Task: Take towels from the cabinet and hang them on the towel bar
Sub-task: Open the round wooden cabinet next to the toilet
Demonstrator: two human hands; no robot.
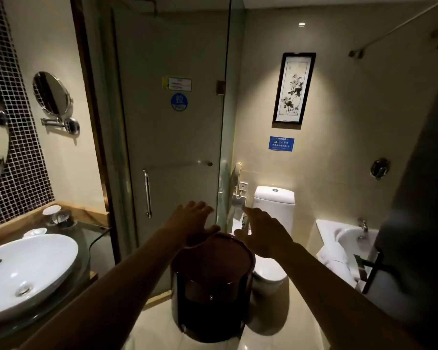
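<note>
Left hand (191,224) and right hand (259,232) spread wide, empty, above the round dark cabinet (211,286), apparently poised to open it.

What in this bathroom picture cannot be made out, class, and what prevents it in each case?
- Head view: the sign and door stickers carry print too small to read.
- Head view: the round cabinet is dark; its contents cannot be seen.
- Head view: the bathtub is partly hidden by a dark panel at the right edge.
- Head view: the left hand and right hand are dim; contact with the cabinet is unclear.
</note>
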